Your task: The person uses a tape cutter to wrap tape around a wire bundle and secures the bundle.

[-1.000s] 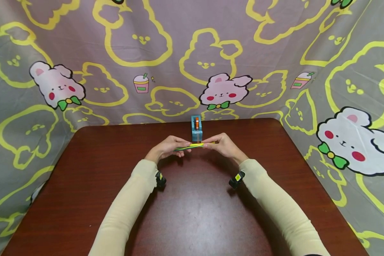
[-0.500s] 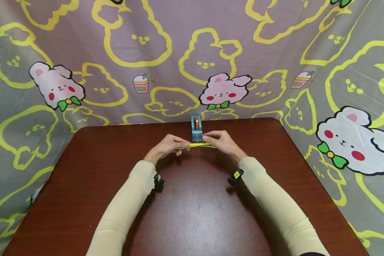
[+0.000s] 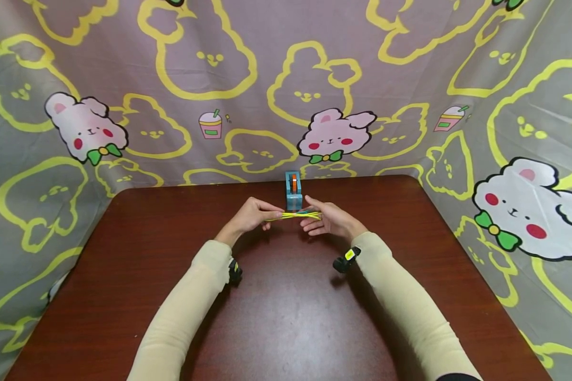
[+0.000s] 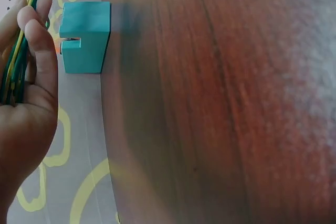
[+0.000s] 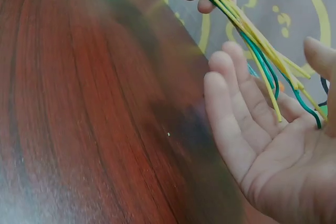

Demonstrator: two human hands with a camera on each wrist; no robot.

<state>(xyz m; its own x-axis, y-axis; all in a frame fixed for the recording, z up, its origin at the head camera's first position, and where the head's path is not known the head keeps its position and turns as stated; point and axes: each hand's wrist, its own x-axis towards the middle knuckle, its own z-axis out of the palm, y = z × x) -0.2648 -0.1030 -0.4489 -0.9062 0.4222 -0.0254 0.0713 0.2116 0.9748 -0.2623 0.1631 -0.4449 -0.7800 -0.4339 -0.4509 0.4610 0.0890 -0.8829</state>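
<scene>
A thin bundle of yellow and green wires (image 3: 293,215) is held level above the table. My left hand (image 3: 249,217) pinches it between thumb and fingers, and in the left wrist view the wires (image 4: 21,51) run back along the palm. The free ends fan out over my right hand (image 5: 278,145), whose fingers are extended with the thumb spread away. Some wire ends (image 5: 281,114) lie over that palm; whether they touch it I cannot tell. Just behind the bundle stands a blue tape dispenser (image 3: 293,201) with an orange roll in it.
A dark reddish-brown wooden table (image 3: 286,317) lies under both arms. Its far edge meets a hanging cloth (image 3: 248,69) printed with rabbits and yellow outlines, which also closes off both sides. Each wrist carries a small black camera (image 3: 347,260).
My right hand has let go of the wires, and its fingers have spread open beneath their ends. The bundle now fans out on that side. My left hand keeps its pinch almost in place.
</scene>
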